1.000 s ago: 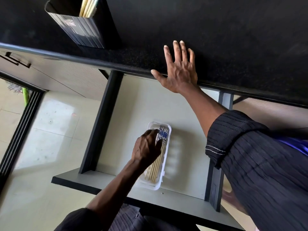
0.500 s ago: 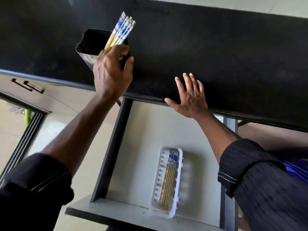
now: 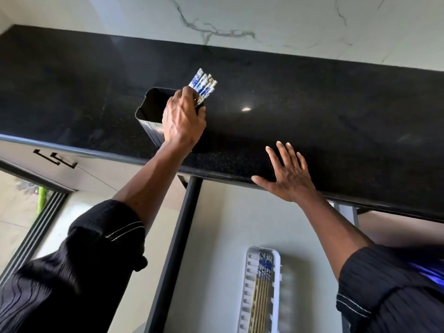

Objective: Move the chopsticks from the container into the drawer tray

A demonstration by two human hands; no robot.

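A dark rectangular container [image 3: 150, 105] stands on the black countertop [image 3: 312, 104] near its front edge. Several chopsticks with blue-and-white patterned tops [image 3: 203, 85] stick out of it. My left hand [image 3: 183, 120] is over the container's right side, fingers closed around that bundle. My right hand [image 3: 287, 175] lies flat with spread fingers on the counter's front edge. Below, in the open drawer [image 3: 223, 236], a white slotted tray [image 3: 276, 265] holds several chopsticks [image 3: 262, 289] lying lengthwise.
The drawer's dark left side rail [image 3: 177, 248] runs down from the counter edge. A closed cabinet front with a recessed handle [image 3: 56, 157] is at the left. A marble-look wall [image 3: 240, 25] rises behind the counter. Pale floor and a door track [image 3: 31, 234] lie lower left.
My left hand left the drawer tray, rose to the container on the counter and closed on the chopsticks there. The view tilted upward. My right hand stayed flat on the counter edge.
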